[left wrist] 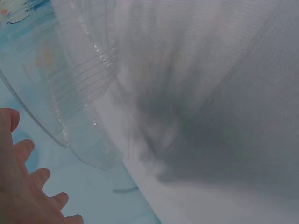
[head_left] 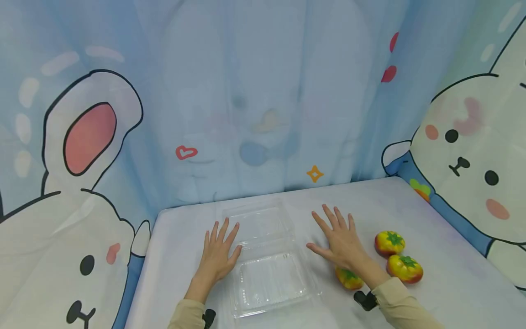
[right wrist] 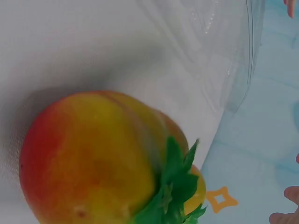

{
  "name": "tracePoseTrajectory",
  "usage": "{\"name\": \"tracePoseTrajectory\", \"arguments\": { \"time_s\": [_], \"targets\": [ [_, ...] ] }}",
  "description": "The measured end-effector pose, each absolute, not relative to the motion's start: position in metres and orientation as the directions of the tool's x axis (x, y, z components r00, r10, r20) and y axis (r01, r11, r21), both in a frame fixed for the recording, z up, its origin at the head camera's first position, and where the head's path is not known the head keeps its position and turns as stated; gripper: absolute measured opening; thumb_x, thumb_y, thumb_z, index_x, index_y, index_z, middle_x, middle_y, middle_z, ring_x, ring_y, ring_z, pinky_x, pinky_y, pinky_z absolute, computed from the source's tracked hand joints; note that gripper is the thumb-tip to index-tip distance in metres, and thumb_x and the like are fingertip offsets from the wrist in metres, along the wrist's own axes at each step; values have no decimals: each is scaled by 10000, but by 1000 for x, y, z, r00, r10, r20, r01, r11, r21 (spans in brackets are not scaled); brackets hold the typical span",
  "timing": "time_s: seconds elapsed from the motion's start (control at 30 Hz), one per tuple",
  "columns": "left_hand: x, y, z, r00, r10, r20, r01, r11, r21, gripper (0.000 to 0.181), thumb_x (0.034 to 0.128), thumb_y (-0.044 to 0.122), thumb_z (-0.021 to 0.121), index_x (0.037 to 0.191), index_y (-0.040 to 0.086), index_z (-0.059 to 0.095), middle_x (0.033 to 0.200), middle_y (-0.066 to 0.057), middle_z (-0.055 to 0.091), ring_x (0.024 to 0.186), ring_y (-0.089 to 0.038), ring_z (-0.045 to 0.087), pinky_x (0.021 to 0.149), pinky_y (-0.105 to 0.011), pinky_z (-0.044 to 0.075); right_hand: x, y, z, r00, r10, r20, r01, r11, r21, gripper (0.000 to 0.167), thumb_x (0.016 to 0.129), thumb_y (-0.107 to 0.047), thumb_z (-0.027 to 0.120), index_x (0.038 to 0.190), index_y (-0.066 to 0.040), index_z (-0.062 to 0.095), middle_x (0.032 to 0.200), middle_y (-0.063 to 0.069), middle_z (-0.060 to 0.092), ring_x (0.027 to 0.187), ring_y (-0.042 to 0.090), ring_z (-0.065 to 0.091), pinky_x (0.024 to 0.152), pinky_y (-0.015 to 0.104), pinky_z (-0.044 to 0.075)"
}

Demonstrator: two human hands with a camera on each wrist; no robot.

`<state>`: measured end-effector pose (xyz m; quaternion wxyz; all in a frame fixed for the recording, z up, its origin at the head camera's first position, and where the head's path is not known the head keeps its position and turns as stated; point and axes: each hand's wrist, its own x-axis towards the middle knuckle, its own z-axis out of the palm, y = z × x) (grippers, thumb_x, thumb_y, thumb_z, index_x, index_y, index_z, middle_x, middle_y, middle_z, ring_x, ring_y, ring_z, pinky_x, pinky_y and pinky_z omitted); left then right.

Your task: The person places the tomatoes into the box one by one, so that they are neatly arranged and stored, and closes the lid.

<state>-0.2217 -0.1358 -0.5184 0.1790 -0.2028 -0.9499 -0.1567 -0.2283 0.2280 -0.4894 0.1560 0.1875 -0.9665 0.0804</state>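
A clear plastic clamshell box [head_left: 271,281] lies opened out on the white table, its lid [head_left: 259,224] folded toward the back. My left hand [head_left: 217,256] is beside the box's left edge, fingers spread and holding nothing. On the other side, my right hand [head_left: 341,242] also has spread fingers and an unfilled palm. One yellow-red persimmon-like fruit [head_left: 348,278] with green leaves is partly hidden under the right wrist; it looms large in the right wrist view [right wrist: 93,158]. Two more such fruits, one behind [head_left: 388,242] and one in front [head_left: 404,268], sit right of that forearm.
The white table [head_left: 181,237] ends at a light blue curtain [head_left: 263,91] hanging behind it. Rabbit drawings cover the cloth at left and right. Small black devices [head_left: 365,300] show at both wrists.
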Motion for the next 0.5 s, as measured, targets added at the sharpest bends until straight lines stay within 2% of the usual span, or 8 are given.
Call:
{"name": "tracePoseTrajectory", "arguments": {
  "time_s": [0.17, 0.5],
  "targets": [
    [-221, -137, -533, -870, 316, 380, 435, 853, 287, 562, 953, 250, 529, 1490, 122, 426, 1553, -207, 320, 1388, -505, 277, 1052, -695, 255, -228, 239, -493, -890, -321, 323, -372, 922, -108, 886, 826, -643, 636, 1509, -134, 393, 1585, 221, 231, 1413, 504, 200, 1066, 743, 114],
    [-223, -135, -544, -896, 296, 331, 413, 829, 376, 580, 912, 137, 515, 1480, 61, 425, 1545, -240, 310, 1339, -473, 353, 1083, -592, 294, -228, 273, -480, -939, -250, 237, -284, 951, -124, 898, 848, -610, 638, 1525, -104, 335, 1580, 263, 188, 1403, 538, 167, 1064, 755, 64]
  ]
}}
